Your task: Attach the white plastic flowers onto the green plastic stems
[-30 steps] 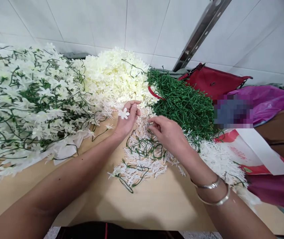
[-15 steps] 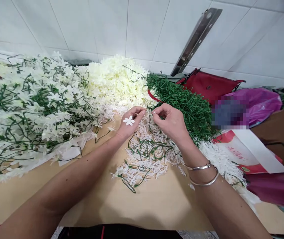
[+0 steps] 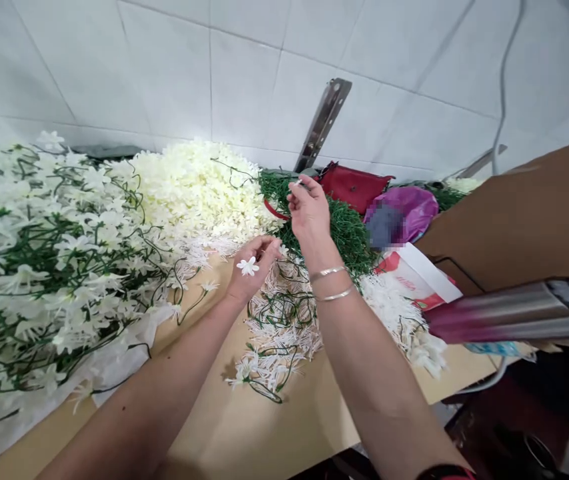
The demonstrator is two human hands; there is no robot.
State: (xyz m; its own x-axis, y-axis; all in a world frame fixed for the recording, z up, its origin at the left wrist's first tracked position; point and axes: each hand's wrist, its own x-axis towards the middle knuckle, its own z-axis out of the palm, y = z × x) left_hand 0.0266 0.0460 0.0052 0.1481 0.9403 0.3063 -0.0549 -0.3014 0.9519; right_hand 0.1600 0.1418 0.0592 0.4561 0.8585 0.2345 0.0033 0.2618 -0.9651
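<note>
Two bare hands work over a tan wooden table [image 3: 274, 427] heaped with artificial flower parts.

The left hand [image 3: 254, 267] rests palm up near the table's middle, fingers curled, with a small white plastic flower [image 3: 248, 266] lying on the palm. The right hand [image 3: 307, 207], two silver bangles [image 3: 332, 283] on its wrist, is raised farther off, its fingertips pinched on something tiny and pale that cannot be made out. Beneath both lies a scatter of white stamen clusters with green wires [image 3: 279, 327]. A heap of cream petals [image 3: 199, 187] sits far and left of a pile of green stems [image 3: 349, 230]; white-flowered vines [image 3: 49, 247] fill the left, and a red bag [image 3: 354, 187] lies by the wall.
</note>
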